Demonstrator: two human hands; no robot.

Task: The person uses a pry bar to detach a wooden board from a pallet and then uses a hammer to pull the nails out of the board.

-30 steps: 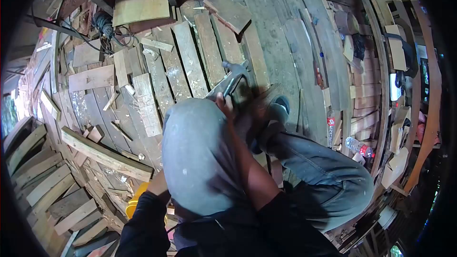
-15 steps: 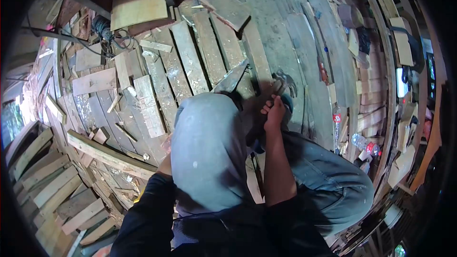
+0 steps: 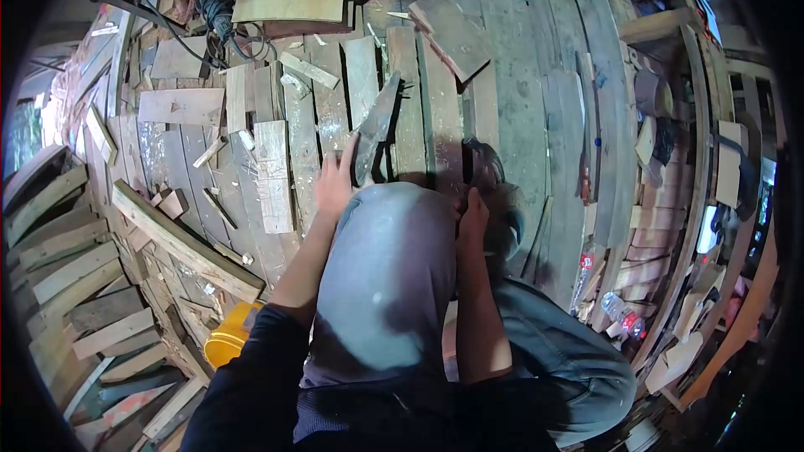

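A tapered grey metal blade (image 3: 377,130), resembling a hand saw's, points away from me over the slatted boards, its lower end hidden behind my raised knee. My left hand (image 3: 333,187) is beside the blade's lower left edge with its fingers stretched and apart, seemingly touching it. To the right of the knee, my right hand (image 3: 473,216) is closed, thumb up, in deep shadow. What it grips cannot be made out. Just beyond that hand lies a dark curved object (image 3: 486,161), too dim to name.
Loose boards (image 3: 182,105) and offcuts litter the plank floor. A long beam (image 3: 188,243) and a yellow container (image 3: 232,335) are at left, near stacked wood (image 3: 79,293). A black corded tool (image 3: 216,17) lies at upper left. Plastic bottles (image 3: 620,311) lie at right.
My left hand has come out from behind the knee to the blade. The blade has turned more upright and shifted left. My right hand has lowered slightly, and the view has shifted.
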